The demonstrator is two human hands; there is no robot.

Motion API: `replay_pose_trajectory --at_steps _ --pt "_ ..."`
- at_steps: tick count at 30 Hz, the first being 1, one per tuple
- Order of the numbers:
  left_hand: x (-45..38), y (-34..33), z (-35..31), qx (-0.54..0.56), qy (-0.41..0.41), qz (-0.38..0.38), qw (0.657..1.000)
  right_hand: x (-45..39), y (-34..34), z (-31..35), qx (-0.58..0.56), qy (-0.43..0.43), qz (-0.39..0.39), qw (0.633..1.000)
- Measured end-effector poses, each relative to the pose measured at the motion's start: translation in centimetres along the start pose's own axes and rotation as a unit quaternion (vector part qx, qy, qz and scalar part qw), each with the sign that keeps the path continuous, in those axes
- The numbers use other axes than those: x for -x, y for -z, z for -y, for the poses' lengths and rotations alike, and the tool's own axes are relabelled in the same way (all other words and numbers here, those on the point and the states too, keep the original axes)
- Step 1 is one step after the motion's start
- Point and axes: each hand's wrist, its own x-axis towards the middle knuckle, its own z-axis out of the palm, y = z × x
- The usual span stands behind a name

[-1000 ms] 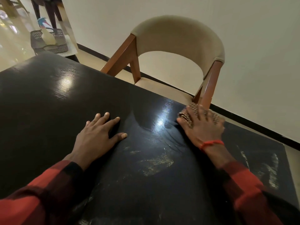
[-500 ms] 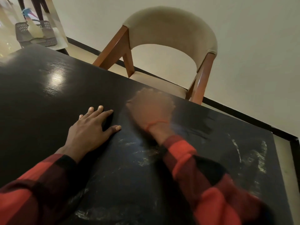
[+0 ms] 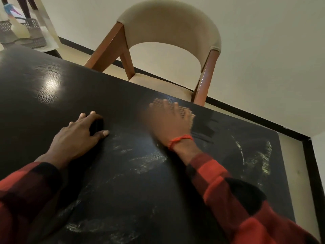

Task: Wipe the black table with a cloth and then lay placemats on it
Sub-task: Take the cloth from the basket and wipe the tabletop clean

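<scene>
Cloth sits under your right hand at 1 o'clock near the table's far edge; fingers flat on it, spread unclear, blurred. Your left hand at 10 o'clock rests palm-down, fingers together, thumb splayed out.

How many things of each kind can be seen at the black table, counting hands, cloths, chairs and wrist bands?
Hands: 2, the left hand and the right hand
Cloths: 1, the cloth under the right hand
Chairs: 1, the chair
Wrist bands: 1, the red band
Tables: 1, the black table
Total: 6
</scene>
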Motion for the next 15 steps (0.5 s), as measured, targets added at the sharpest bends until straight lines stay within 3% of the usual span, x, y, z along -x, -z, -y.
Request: replay_pose_trajectory --at_steps 8,15 --pt "0.6 0.2 -0.7 0.010 -0.021 -0.014 1.000 4.2 1.8 -14.0 0.034 -0.211 -0.012 0.977" --pt "0.8 0.1 -0.5 0.009 -0.010 -0.015 1.000 3.1 1.5 -12.2 0.017 -0.192 -0.011 0.981"
